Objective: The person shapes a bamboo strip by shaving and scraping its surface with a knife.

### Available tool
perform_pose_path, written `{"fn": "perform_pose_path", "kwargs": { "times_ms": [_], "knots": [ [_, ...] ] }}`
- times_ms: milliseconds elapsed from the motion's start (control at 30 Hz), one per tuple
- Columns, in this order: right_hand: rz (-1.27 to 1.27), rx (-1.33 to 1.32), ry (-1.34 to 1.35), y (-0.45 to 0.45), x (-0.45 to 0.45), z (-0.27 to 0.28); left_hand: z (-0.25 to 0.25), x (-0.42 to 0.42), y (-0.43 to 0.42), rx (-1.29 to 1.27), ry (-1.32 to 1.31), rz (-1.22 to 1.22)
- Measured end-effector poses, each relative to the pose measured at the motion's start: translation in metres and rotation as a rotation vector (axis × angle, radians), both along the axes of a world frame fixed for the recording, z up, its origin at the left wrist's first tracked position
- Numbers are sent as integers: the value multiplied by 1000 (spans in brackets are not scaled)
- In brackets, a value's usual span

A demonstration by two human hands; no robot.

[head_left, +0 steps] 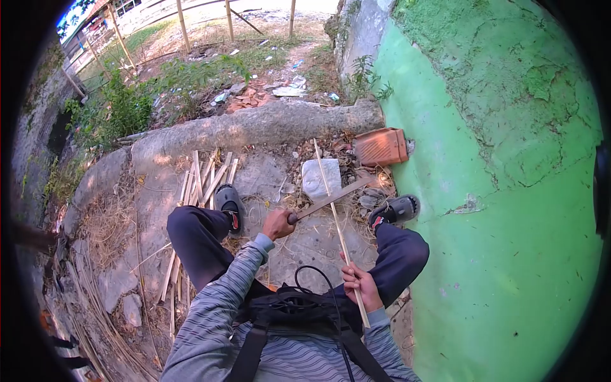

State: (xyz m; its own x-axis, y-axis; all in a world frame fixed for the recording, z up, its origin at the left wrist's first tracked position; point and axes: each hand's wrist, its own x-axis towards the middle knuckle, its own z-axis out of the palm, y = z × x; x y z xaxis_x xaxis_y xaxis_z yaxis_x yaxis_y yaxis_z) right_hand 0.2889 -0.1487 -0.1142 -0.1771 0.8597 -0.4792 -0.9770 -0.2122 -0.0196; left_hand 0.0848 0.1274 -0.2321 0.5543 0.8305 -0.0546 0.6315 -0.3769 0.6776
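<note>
Knife point(350, 190), one, gripped by the left hand point(278, 224), crosses pale strip point(340, 230), one, slanting over the white block point(314, 180) to the right hand point(361, 284), whose closed fingers (bare) risk a cut should the blade skid down it.

1. Wears a long-sleeved grey-blue top point(286, 356), patterned with dark wavy stripes across chest and sleeves, ending in plain, paler cuffs point(262, 242).
2. Has broad black straps point(249, 353) running down over the chest to a dark bundle of gear point(289, 309) at the waist.
3. Shows a thin black cable point(324, 274) looping out from that bundle.
4. Wears dark navy trousers point(197, 239), loose around the knees.
5. Wears dark, rounded clog-like shoes point(404, 209), with small holes near the toe and red-and-white patches point(379, 220) by the ankles.
</note>
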Motion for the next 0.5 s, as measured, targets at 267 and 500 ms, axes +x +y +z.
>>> {"fn": "perform_pose_path", "kwargs": {
  "times_ms": [267, 500],
  "knots": [
    [74, -138, -178, -6, 6, -25, -25, 3, -11, 48, 217, -226],
    [12, -110, 3, -2, 4, -21, -28, 5, -5, 18, 195, -181]
  ]
}}
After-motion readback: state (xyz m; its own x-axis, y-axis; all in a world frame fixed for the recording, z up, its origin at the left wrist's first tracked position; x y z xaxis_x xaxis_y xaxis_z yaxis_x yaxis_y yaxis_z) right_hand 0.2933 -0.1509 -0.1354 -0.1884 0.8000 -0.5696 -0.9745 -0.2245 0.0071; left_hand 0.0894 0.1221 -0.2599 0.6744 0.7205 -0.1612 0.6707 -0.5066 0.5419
